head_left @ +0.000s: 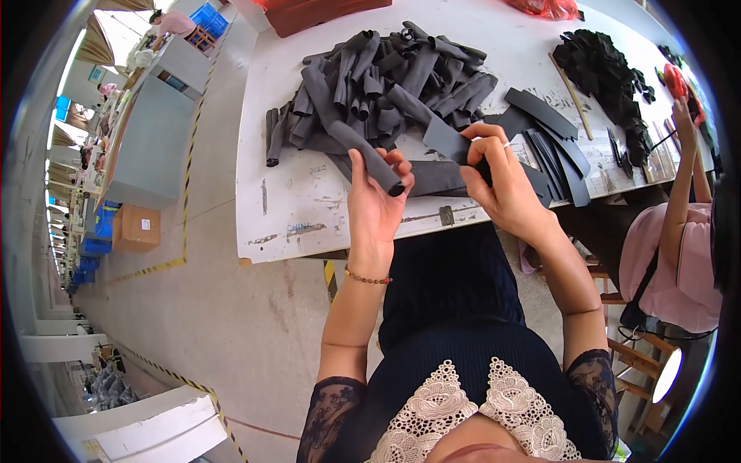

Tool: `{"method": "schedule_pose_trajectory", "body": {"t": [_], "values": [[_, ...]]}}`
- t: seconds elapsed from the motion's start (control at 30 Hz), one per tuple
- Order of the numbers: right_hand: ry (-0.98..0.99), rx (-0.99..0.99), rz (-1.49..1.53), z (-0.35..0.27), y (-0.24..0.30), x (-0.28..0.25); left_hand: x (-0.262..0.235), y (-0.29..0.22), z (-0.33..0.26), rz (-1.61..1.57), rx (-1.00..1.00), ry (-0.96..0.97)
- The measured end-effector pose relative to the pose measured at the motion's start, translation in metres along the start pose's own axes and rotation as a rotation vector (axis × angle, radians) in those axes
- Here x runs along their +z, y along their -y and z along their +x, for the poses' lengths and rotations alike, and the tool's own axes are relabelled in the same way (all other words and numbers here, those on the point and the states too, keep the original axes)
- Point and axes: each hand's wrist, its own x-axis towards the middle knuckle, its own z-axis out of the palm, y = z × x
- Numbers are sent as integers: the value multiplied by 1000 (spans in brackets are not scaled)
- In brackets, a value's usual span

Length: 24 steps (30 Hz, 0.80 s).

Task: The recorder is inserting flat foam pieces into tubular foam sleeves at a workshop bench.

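Grey tube (367, 160) in the left hand (373, 207), grey strip (448, 144) in the right hand (505, 185)

A heap (378, 85) of similar tubes spreads over the white, scuffed table (266, 224), just beyond both hands and crowding the space there. To the right lie flat loose strips (544, 114), a wooden stick (572, 98) and a dark pile (598, 62). A red bin (324, 14) and a red bag (544, 7) sit along the far side. At the right edge is a co-worker (675, 262) in pink; a box (137, 228) stands on the floor at left.

The tube is long, soft-looking and rolled, its dark open end toward the wearer. It lies above the table's near part, across the upturned left palm, with the fingers curled about it. The strip is flat and smooth; the right thumb and fingers pinch its near end, partly hiding it.
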Motion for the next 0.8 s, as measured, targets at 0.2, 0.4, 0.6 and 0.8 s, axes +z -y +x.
{"method": "schedule_pose_trajectory", "body": {"t": [0.2,0.4,0.6,0.8], "values": [[30,27,-4,-8,8,3,-19,-3,9,68,51,47],[29,-6,23,-11,5,-2,6,-5,-1,162,55,-78],[106,18,10,-10,6,-10,-9,-9,-2,66,4,48],[65,56,99,-13,0,-15,-18,-5,1,59,-30,-44]]}}
